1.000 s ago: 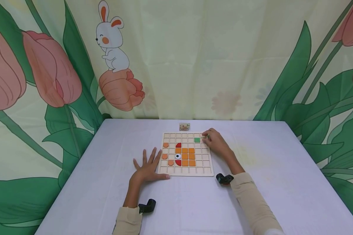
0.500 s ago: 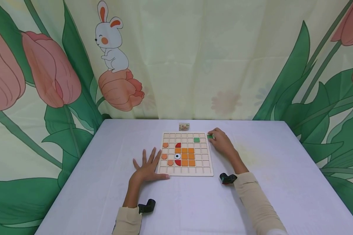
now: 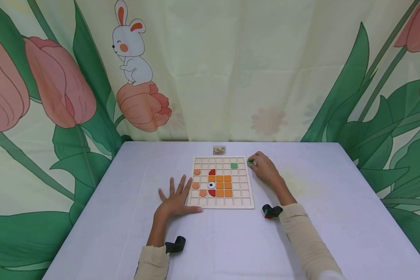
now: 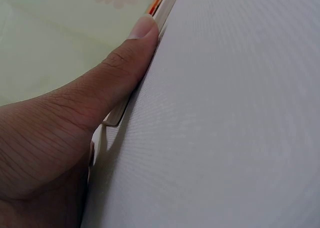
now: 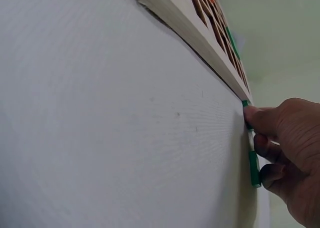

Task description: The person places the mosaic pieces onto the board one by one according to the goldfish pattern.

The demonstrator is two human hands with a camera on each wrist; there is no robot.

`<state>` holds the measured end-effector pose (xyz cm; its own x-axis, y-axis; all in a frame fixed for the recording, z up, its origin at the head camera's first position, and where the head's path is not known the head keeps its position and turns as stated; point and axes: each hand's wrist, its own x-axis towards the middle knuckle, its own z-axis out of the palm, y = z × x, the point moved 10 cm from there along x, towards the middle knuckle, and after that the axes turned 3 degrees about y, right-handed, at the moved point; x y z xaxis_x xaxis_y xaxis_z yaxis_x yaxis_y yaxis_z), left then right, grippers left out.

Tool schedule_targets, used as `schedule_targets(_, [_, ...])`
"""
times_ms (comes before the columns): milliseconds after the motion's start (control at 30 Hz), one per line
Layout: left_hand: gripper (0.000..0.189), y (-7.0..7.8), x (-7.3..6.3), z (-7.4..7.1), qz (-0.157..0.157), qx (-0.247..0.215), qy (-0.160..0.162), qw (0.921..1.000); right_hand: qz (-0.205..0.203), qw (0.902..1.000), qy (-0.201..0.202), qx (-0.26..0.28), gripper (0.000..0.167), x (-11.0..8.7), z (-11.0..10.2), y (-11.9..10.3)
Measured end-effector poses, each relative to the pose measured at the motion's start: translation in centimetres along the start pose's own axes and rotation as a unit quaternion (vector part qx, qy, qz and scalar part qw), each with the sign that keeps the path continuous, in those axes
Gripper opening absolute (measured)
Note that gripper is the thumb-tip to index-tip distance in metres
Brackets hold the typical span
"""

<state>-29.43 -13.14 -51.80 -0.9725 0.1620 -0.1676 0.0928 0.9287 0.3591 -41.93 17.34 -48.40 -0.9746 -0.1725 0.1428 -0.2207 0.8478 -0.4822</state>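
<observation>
A pale wooden grid board (image 3: 243, 201) lies flat on the table. My left hand (image 3: 175, 204) rests at its near left corner, fingers spread; the thumb (image 4: 142, 31) lies along the near edge. Just beyond the board's right edge, near its far corner, my right hand (image 3: 265, 170) pinches a green tile (image 3: 250, 163) with thumb and fingertips. A second green piece (image 5: 254, 169) shows by the lower curled fingers in the right wrist view; whether they hold it I cannot tell. On the board sit a green square (image 3: 234, 166), several orange squares (image 3: 219, 185) and an eye tile (image 3: 211, 185).
Two red pieces (image 3: 212, 172) and three light orange discs (image 3: 196, 186) also lie in the grid. Behind the board is a small patterned card or packet (image 3: 219, 150). A white cloth covers the table (image 3: 133, 175), with a printed curtain (image 3: 210, 77) behind it.
My right hand has moved right, off the board's far right cells to just outside its edge, where the green tile now shows at its fingertips. The left hand has stayed in place.
</observation>
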Motion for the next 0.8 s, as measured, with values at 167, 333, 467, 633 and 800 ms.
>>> schedule_targets(167, [0.117,0.15,0.01,-0.29,0.001,-0.003,-0.001,1.0,0.003,1.0,-0.008,-0.003,0.028,0.12,0.01,-0.14])
schedule_targets(333, [0.117,0.22,0.07,-0.41,0.001,-0.003,0.0,1.0,0.002,0.9998,-0.013,-0.013,0.026,0.33,0.07,-0.14])
schedule_targets(467, [0.117,0.26,0.09,-0.4,0.001,-0.004,0.001,1.0,0.008,0.9995,-0.02,-0.023,0.026,0.33,0.24,0.05])
schedule_targets(633, [0.117,0.33,-0.04,-0.42,0.001,-0.007,0.001,1.0,0.012,0.9994,-0.024,-0.021,0.027,0.1,0.26,0.19])
schedule_targets(800, [0.117,0.27,-0.21,-0.32,-0.001,-0.004,-0.001,1.0,0.01,0.9997,-0.02,-0.014,0.027,-0.11,0.18,0.26])
